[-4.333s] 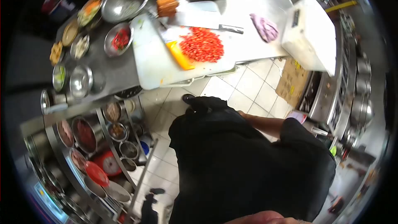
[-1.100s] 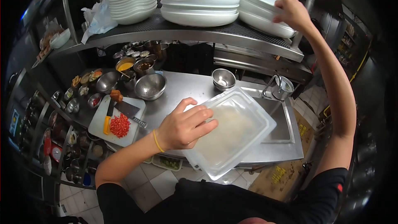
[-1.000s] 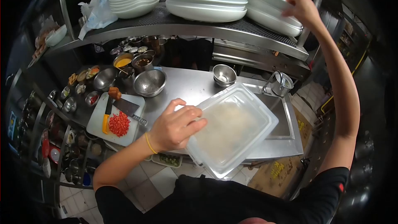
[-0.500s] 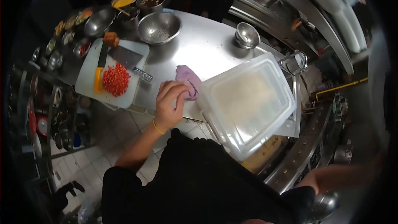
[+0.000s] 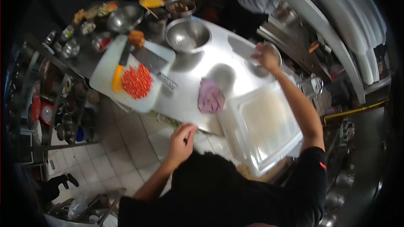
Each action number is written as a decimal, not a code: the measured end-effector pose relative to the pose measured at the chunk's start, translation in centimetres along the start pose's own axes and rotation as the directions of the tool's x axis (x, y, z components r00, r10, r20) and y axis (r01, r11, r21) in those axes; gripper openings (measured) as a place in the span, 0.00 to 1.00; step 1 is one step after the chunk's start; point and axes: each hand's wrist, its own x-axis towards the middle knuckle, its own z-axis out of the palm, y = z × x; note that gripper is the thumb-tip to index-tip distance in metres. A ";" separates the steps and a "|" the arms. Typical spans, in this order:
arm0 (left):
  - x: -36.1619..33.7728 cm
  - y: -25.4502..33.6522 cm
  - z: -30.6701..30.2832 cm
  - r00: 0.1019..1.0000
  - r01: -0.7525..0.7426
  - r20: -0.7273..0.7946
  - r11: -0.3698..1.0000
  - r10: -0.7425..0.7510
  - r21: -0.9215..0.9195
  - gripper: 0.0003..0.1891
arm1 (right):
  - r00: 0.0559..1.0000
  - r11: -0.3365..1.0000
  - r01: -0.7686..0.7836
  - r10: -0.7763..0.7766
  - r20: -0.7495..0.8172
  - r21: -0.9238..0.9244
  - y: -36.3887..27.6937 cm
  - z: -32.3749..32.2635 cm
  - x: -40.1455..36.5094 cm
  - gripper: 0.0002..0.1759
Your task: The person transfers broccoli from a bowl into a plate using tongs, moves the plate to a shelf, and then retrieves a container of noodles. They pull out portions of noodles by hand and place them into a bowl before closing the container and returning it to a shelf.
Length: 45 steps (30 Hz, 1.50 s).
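Note:
My left hand [image 5: 182,143] is held near the table's front edge with its fingers curled closed; a small dark spot shows between thumb and fingers, and any held thing is hidden. Beyond it, a crumpled purple cloth [image 5: 211,96] lies on the steel table. My right arm reaches over the corner of a translucent plastic box [image 5: 269,120] with pale contents. At the far right of the table, my right hand [image 5: 267,57] overlaps a small steel bowl [image 5: 275,54]; motion blurs its fingers, so its grip is unclear.
To the left, chopped red pieces [image 5: 137,82], a cleaver [image 5: 150,61] and a yellow-handled tool [image 5: 117,78] lie on a white cutting board [image 5: 103,73]. A perforated steel bowl [image 5: 188,35] stands behind. Ingredient bowls crowd the back left; a person [image 5: 256,1] stands across the table.
My left hand has drawn back from beside the purple cloth toward the table's front edge. My right arm has swung from the lower right across to the small steel bowl. The view has shifted.

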 end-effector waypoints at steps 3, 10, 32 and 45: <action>-3.1 0.3 -2.7 0.988 0.074 -0.140 0.995 -0.065 0.061 0.06 | 0.992 0.858 0.085 -0.122 -0.040 -0.507 2.9 6.7 6.2 0.15; -4.0 2.0 -13.0 0.964 0.038 -0.251 0.886 0.089 0.463 0.07 | 0.987 0.845 0.151 -0.153 0.039 -0.513 7.7 14.1 10.8 0.09; 40.5 39.3 -8.5 0.706 -0.600 0.417 0.172 0.572 0.781 0.22 | 0.928 0.950 0.311 -0.311 0.205 0.031 1.8 -9.3 -18.9 0.17; 23.5 27.4 -25.6 0.557 -0.563 0.144 0.244 0.818 0.790 0.15 | 0.948 0.988 0.022 0.027 -0.318 0.150 5.0 -12.5 -33.2 0.15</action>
